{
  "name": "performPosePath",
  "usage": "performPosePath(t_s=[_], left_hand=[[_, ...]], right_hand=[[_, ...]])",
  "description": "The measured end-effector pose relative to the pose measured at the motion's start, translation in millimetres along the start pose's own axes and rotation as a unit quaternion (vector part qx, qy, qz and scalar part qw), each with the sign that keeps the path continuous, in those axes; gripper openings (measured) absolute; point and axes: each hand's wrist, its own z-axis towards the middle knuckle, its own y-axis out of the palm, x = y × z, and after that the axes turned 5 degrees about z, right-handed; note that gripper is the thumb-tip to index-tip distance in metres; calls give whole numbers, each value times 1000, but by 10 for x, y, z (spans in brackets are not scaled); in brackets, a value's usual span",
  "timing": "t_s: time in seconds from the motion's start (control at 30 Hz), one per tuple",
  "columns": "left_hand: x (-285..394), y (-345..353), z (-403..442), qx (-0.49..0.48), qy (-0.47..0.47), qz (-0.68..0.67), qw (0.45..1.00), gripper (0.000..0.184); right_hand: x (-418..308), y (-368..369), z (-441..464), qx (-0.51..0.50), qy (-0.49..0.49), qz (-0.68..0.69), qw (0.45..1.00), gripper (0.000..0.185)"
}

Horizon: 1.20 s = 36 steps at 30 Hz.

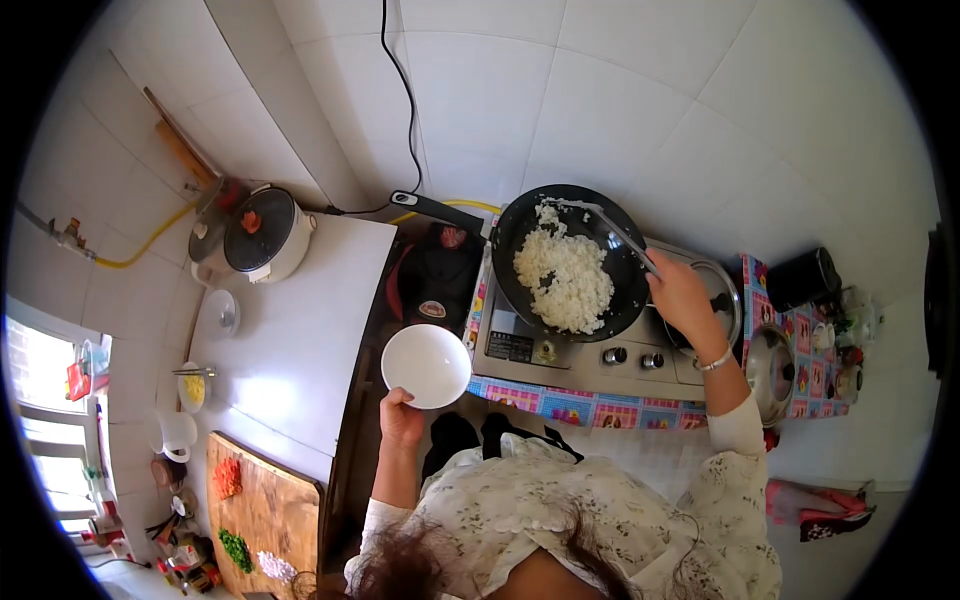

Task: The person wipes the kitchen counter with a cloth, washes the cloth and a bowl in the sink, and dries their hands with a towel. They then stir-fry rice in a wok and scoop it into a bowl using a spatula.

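A white bowl [427, 366] with nothing visible inside is gripped at its near rim by my left hand [402, 420]. My right hand [686, 298] is closed around the handle of a spatula [624, 234], whose far end reaches into the black wok [640, 300]. White cooked rice [565, 275] lies loose in the middle of that wok, with a smaller clump toward its upper edge. The wok sits on the gas stove [520, 365], its long handle [430, 207] pointing left.
A chopping board [312, 500] at lower left bears chopped orange [227, 478], green [236, 550] and pale pink [276, 567] piles. Beyond it stand a dish of yellow food [192, 388] and a lidded pot [268, 235]. Another lidded pan [715, 300] is right of the wok.
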Motion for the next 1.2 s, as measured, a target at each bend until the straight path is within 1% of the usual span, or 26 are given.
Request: performPosePath(t_s=[0.03, 0.1, 0.17, 0.27, 0.37, 0.47, 0.57, 0.67, 0.77, 0.87, 0.97, 1.07, 1.17, 1.2], left_hand=[[16, 33, 29, -2, -9, 7, 1000, 64], [78, 140, 47, -8, -28, 10, 1000, 63], [98, 90, 173, -5, -43, 32, 999, 63], [220, 113, 304, -27, -66, 47, 996, 63], [362, 140, 387, -46, -86, 55, 994, 62], [455, 107, 475, -37, -86, 76, 993, 61], [453, -89, 661, -35, -88, 83, 992, 60], [468, -160, 715, -32, -87, 76, 993, 58], [503, -208, 725, -26, -87, 79, 993, 57], [550, -187, 702, -20, -89, 87, 992, 57], [523, -275, 704, -23, -87, 93, 992, 58], [496, -270, 722, -22, -88, 96, 991, 59], [523, -109, 657, -18, -98, 89, 991, 60], [522, -94, 656, -21, -100, 88, 991, 60]], right_hand=[[-86, 27, 81, -22, 12, -8, 1000, 33], [-255, 101, 166, -45, -7, -60, 997, 32], [-391, 142, 179, -78, -23, -118, 990, 32], [-551, -46, 69, -166, -38, -166, 971, 30], [-607, -326, -27, -95, -59, -143, 983, 15], [-747, -496, 2, -99, 14, -141, 985, 17], [-606, -230, 30, -20, 42, -89, 995, 19], [-533, -28, 75, -4, 89, -80, 993, 21], [-530, 146, 118, 15, 119, -63, 991, 19], [-578, 233, 168, 19, 102, -62, 993, 18], [-615, 268, 192, 1, 43, -95, 995, 23], [-643, 112, 170, -113, -33, -145, 982, 27], [-851, -386, 159, -189, -29, -190, 963, 27], [-886, -561, 172, -181, 0, -200, 963, 26]])
